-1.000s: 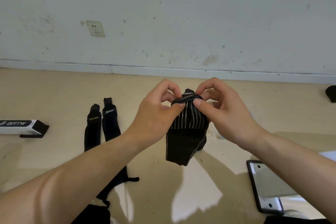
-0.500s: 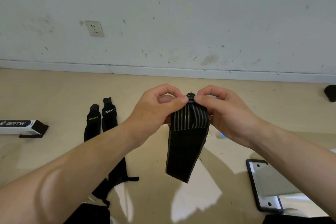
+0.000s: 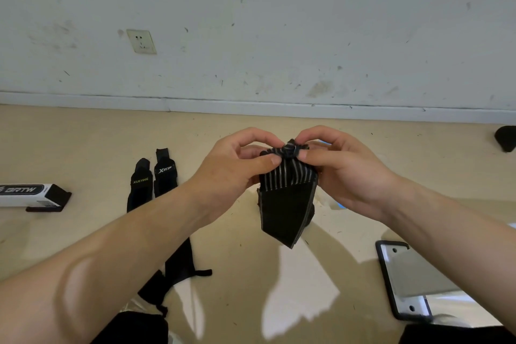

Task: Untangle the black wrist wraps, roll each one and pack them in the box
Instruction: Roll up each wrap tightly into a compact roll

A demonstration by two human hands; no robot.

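- Centre of the frame, above the floor (image 3: pixel 83 148): the left hand (image 3: pixel 237 170) and right hand (image 3: pixel 343 173) hold one striped wrist wrap (image 3: pixel 287 204). Each grip pinches its bunched top end between thumb and fingertips.
- Its long axis runs up-down in the frame, and the free tail hangs with its corner pointing to the lower edge.
- Left of centre, two more lie side by side on the floor, the XUEYING wrap (image 3: pixel 139 184) and the XTEP wrap (image 3: pixel 164 173). Their labelled ends point toward the wall, and the left forearm partly hides their lower lengths.
- One box (image 3: pixel 30 195) is cut off by the left edge.
- One black-framed object (image 3: pixel 402 279) at lower right is hard to identify.
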